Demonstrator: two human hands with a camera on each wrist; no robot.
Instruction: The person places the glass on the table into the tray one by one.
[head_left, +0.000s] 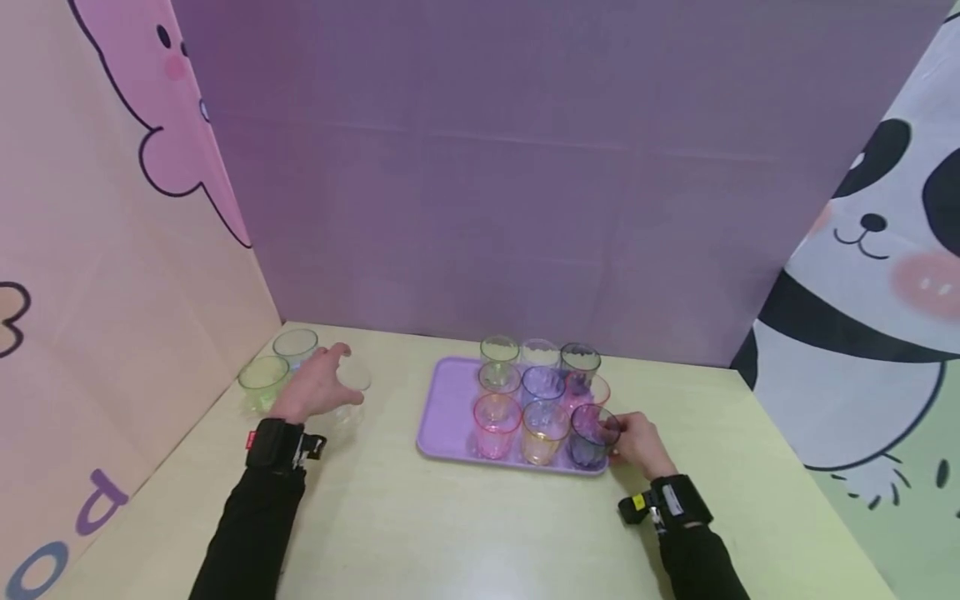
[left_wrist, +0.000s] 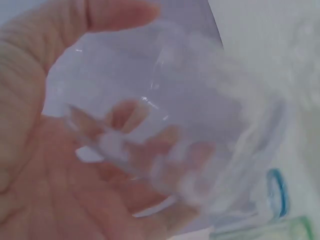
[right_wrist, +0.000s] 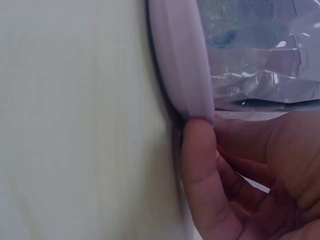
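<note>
At the left of the table, my left hand [head_left: 318, 385] curves its thumb and fingers round a clear glass [left_wrist: 200, 100]. Through the glass's wall its fingers show in the left wrist view. Beside that hand stand a green-tinted glass [head_left: 262, 379] and a blue-tinted glass [head_left: 295, 342]. My right hand [head_left: 641, 443] pinches the near right corner of a purple tray [head_left: 446, 408], thumb against the rim [right_wrist: 182, 60]. Several tinted glasses stand in rows on the tray. A dark grey glass [head_left: 592, 442] is nearest to the right hand and partly hides its fingertips.
The pale table [head_left: 465, 533] meets a purple backdrop [head_left: 480, 192] behind the tray. A cartoon-printed panel [head_left: 142, 275] borders the left side, and a panda-printed panel [head_left: 870, 333] the right. On the tray, a pink glass [head_left: 497, 429] and a yellow glass [head_left: 544, 433] stand in front.
</note>
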